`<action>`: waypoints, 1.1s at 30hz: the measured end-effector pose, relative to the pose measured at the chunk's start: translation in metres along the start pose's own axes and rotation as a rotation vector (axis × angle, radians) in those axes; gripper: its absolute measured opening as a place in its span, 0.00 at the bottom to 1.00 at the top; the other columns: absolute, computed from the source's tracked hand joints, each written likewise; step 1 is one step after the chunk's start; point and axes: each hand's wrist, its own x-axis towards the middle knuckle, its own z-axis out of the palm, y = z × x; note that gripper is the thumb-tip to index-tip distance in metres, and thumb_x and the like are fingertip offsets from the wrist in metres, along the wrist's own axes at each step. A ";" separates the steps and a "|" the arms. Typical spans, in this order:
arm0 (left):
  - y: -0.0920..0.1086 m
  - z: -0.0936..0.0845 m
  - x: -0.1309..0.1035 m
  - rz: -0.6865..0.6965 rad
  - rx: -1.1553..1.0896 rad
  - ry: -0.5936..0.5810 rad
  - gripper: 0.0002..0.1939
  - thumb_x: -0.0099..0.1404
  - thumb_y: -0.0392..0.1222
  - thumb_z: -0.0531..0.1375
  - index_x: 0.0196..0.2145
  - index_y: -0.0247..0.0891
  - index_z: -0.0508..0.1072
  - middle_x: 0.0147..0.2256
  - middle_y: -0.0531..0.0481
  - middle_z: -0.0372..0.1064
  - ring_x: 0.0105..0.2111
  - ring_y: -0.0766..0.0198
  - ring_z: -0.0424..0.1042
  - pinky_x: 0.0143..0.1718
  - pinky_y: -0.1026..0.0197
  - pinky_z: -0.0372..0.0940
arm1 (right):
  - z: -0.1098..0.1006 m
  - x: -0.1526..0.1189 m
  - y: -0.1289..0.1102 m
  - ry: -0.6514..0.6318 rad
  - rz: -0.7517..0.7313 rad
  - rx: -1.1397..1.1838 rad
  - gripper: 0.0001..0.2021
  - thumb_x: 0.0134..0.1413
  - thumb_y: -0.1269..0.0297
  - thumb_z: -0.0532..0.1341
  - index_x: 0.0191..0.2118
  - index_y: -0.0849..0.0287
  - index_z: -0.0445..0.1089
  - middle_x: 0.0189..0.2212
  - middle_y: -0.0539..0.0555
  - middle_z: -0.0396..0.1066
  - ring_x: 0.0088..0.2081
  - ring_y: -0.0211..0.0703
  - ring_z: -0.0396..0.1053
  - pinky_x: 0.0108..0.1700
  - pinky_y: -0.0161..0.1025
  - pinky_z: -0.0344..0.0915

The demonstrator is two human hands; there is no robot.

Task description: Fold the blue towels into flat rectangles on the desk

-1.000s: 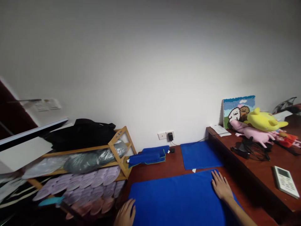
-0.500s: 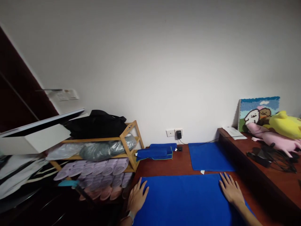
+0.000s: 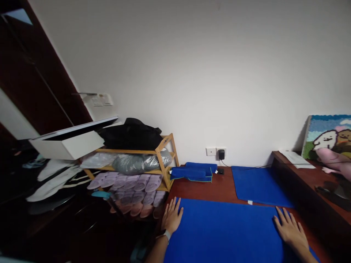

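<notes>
- Big blue cloth (image 3: 227,232) lying flat across the front of the worktop (image 3: 203,191)
- Left hand (image 3: 171,218) is palm-down at its left edge, fingers a bit spread
- Right hand (image 3: 291,230) is flat too, fingers fanned out by the far right corner
- Smaller blue cloth (image 3: 259,185) laid out just behind, towards the right
- Folded blue cloths (image 3: 192,173) back left, near the wall (image 3: 192,95)

This looks like a room in somebody's home. A soft pink toy (image 3: 333,159) lies by a fluffy picture (image 3: 325,140) of two happy animals. There is a red-brown wooden table (image 3: 219,190) by a plain white wall (image 3: 192,80). A little wooden shelf (image 3: 161,166) has a black bag (image 3: 131,135) on top.
</notes>
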 end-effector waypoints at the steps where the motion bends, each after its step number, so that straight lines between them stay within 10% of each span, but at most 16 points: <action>1: 0.001 0.000 -0.001 0.001 -0.005 0.007 0.31 0.75 0.54 0.45 0.72 0.44 0.55 0.73 0.46 0.48 0.72 0.54 0.49 0.71 0.45 0.47 | 0.001 0.001 0.002 -0.013 0.014 -0.006 0.39 0.57 0.42 0.42 0.74 0.46 0.48 0.75 0.49 0.46 0.75 0.53 0.39 0.71 0.61 0.44; 9: 0.005 -0.001 -0.005 -0.011 -0.052 0.066 0.31 0.75 0.56 0.46 0.71 0.44 0.57 0.72 0.46 0.51 0.72 0.54 0.51 0.72 0.45 0.46 | -0.027 0.003 -0.028 -0.003 0.053 -0.124 0.37 0.61 0.51 0.40 0.72 0.59 0.53 0.74 0.58 0.49 0.74 0.59 0.44 0.71 0.63 0.46; 13: 0.008 -0.008 -0.005 -0.014 -0.061 0.054 0.31 0.76 0.55 0.46 0.71 0.43 0.57 0.72 0.45 0.50 0.72 0.55 0.51 0.72 0.46 0.47 | -0.048 -0.029 -0.152 0.075 -0.298 -0.066 0.33 0.62 0.57 0.44 0.69 0.66 0.60 0.71 0.62 0.55 0.73 0.56 0.47 0.73 0.56 0.44; 17: 0.007 -0.010 -0.004 -0.014 -0.067 0.044 0.30 0.75 0.54 0.47 0.71 0.44 0.57 0.73 0.45 0.49 0.72 0.55 0.51 0.71 0.46 0.48 | -0.052 -0.081 -0.302 -0.172 -0.695 0.149 0.32 0.68 0.52 0.43 0.73 0.56 0.52 0.74 0.51 0.49 0.74 0.48 0.42 0.74 0.52 0.39; 21: 0.003 -0.004 0.001 -0.013 -0.059 0.043 0.30 0.76 0.53 0.46 0.71 0.44 0.57 0.72 0.45 0.49 0.72 0.55 0.51 0.71 0.45 0.48 | -0.044 -0.101 -0.367 -0.325 -0.714 0.185 0.34 0.69 0.46 0.41 0.74 0.56 0.46 0.74 0.52 0.44 0.75 0.49 0.38 0.75 0.54 0.36; 25: 0.001 0.003 0.006 -0.012 -0.027 0.054 0.30 0.75 0.53 0.46 0.70 0.45 0.58 0.72 0.46 0.50 0.71 0.56 0.52 0.71 0.46 0.48 | -0.043 -0.081 -0.314 -0.290 -0.584 0.140 0.35 0.70 0.44 0.38 0.75 0.56 0.44 0.75 0.50 0.42 0.75 0.47 0.36 0.75 0.52 0.35; 33: 0.002 0.006 0.009 -0.020 -0.024 0.064 0.30 0.75 0.53 0.47 0.70 0.45 0.58 0.72 0.46 0.52 0.71 0.56 0.52 0.71 0.46 0.47 | -0.038 -0.022 -0.092 -0.149 -0.116 -0.069 0.36 0.67 0.46 0.37 0.75 0.56 0.43 0.75 0.50 0.43 0.75 0.49 0.38 0.74 0.54 0.40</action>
